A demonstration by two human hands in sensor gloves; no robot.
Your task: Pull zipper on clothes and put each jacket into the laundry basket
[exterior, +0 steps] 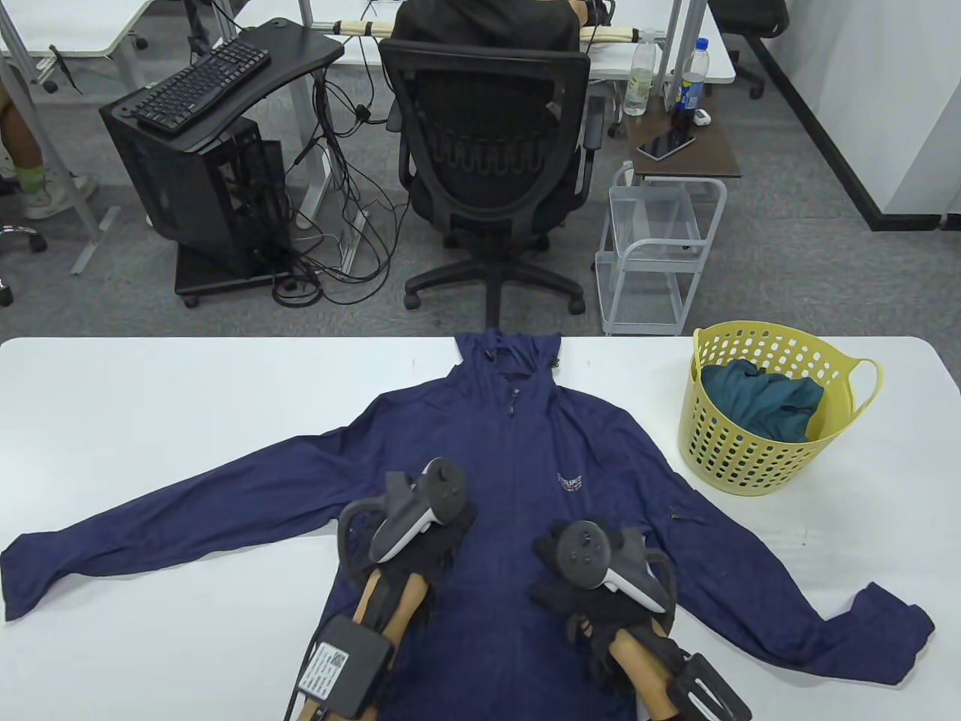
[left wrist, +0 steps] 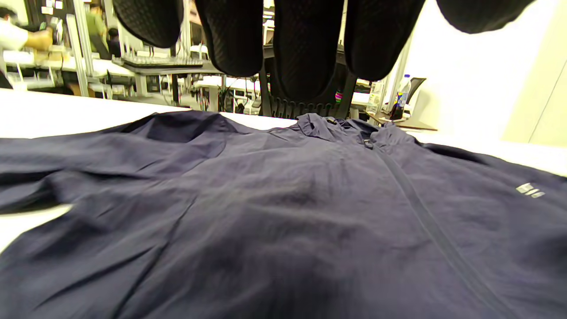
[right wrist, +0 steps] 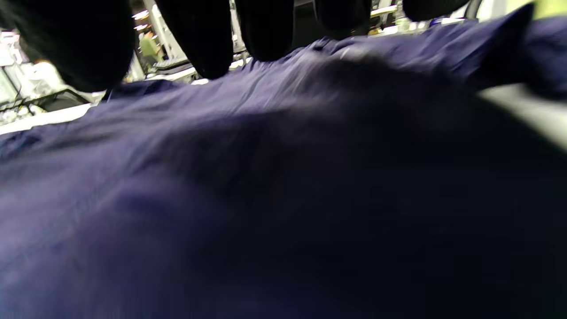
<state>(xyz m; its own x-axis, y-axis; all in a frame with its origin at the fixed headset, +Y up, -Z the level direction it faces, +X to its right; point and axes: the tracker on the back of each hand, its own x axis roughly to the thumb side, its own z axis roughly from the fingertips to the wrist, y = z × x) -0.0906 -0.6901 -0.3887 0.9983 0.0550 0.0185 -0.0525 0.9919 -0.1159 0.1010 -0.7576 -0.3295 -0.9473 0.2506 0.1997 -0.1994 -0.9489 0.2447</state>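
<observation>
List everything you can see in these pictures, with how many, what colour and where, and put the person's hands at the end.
navy jacket: one, dark blue, spread flat on the table, sleeves out to both sides.
laundry basket: one, yellow, on the table's right side.
teal garment: one, blue-green, inside the basket.
table: one, white, across the foreground.
office chair: one, black, behind the table.
keyboard: one, black, on a black stand at back left.
wire cart: one, white, right of the chair.
bottles: two, on a small brown table at back right.
phone: one, dark, on that brown table.
left hand: black glove, over the jacket's lower front.
right hand: black glove, over the jacket's lower front.
</observation>
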